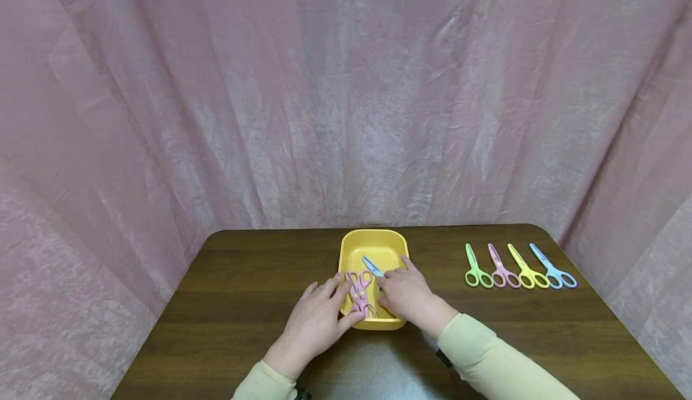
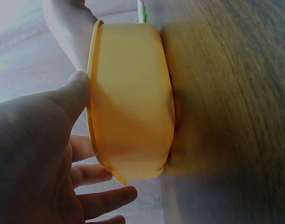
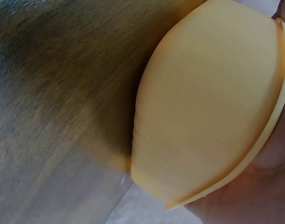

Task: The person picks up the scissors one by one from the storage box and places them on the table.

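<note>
A yellow tray (image 1: 373, 324) sits on the table and both hands reach into it. Pink scissors (image 1: 359, 292) lie at its left side, finger loops showing at both the far and near ends. My left hand (image 1: 316, 319) rests at the left rim with fingers spread, index finger and thumb on either side of the pink scissors. In the left wrist view the thumb touches the rim. My right hand (image 1: 408, 292) comes over the right rim, thumb and index finger around the handle of blue scissors (image 1: 370, 265). That handle is mostly hidden beneath the hand; its blade points away.
To the right, green scissors (image 1: 471, 266), pink scissors (image 1: 504, 266), yellow scissors (image 1: 527, 266) and blue scissors (image 1: 552, 266) lie in a row, handles toward me. The dark wooden table (image 1: 243, 280) ends at a pink curtain (image 1: 373, 100) behind.
</note>
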Demonstrator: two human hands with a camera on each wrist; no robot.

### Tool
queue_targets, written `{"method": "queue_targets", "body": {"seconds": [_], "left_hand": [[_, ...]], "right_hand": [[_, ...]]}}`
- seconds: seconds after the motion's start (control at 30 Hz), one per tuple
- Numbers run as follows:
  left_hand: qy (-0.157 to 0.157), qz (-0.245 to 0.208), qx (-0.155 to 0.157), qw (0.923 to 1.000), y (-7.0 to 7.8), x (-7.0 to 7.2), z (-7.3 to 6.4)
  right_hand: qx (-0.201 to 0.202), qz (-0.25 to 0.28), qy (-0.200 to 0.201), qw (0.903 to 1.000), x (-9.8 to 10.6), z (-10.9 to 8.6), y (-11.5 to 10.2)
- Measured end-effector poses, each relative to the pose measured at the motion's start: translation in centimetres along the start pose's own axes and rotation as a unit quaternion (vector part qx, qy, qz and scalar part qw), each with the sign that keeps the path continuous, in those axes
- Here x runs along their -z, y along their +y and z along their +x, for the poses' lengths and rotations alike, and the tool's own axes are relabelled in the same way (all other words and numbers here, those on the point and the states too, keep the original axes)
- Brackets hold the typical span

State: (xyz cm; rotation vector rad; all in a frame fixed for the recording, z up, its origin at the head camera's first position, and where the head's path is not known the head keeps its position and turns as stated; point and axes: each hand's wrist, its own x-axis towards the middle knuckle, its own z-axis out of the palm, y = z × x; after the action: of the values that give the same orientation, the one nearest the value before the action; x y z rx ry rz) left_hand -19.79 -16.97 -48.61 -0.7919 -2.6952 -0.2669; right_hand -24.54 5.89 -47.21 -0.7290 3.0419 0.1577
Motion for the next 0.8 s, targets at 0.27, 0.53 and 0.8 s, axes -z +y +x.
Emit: {"method": "queue_targets", "body": {"seconds": [0.27, 0.53, 0.8], "left_hand": [[0.005, 0.003, -0.003, 1.0, 0.0, 0.0, -0.04], [0.003, 0.002, -0.002, 1.0, 0.02, 0.03, -0.04], [0.006, 0.004, -0.003, 1.0, 0.03, 0.09, -0.06]], "right_hand": [[0.003, -0.006, 0.006, 1.0, -0.09, -0.01, -0.05], [0.006, 0.005, 0.028, 0.9996, -0.3, 0.12, 0.0], [0.011, 0.015, 0.035, 0.9992, -0.33, 0.14, 0.01]]}}
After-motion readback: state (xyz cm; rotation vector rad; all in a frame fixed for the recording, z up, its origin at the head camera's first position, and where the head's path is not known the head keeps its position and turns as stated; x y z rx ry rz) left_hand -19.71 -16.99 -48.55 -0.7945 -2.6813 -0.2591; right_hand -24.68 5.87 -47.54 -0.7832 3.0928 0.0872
